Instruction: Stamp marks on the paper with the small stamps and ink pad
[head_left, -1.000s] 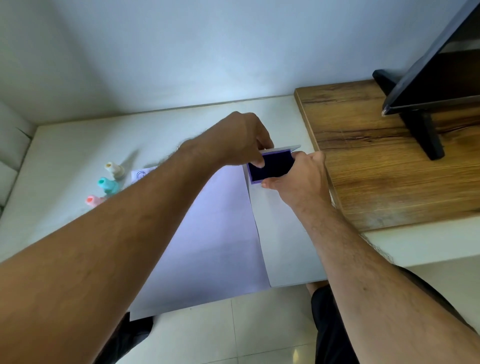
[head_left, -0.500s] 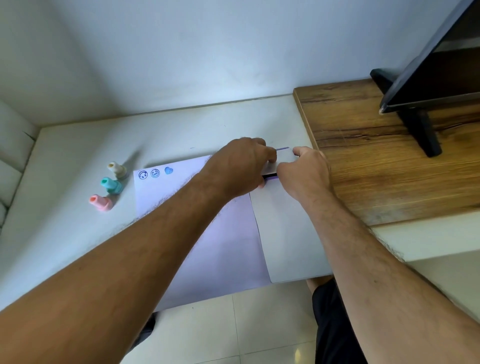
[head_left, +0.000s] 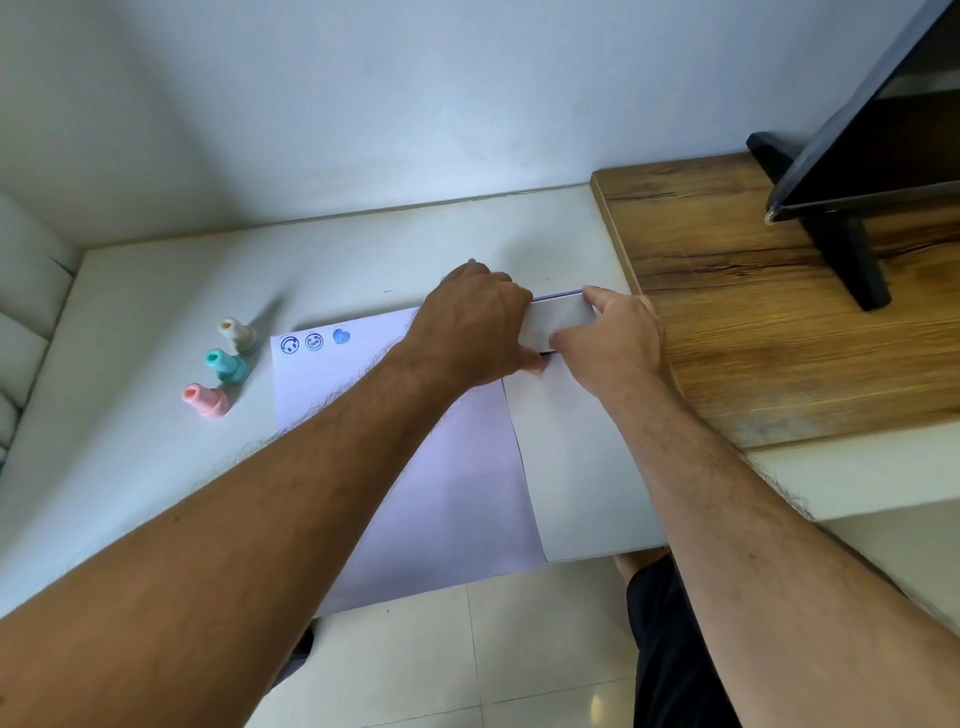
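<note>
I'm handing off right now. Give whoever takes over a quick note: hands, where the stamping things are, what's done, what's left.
Left hand and right hand both grip the ink pad case, its lid down, at the paper's far right corner.
Cream stamp, teal stamp and pink stamp stand on the white counter left of the paper.
Done: three blue marks along the paper's top edge, two faces and a heart.
Left: apparently just letting go of the case.
</note>
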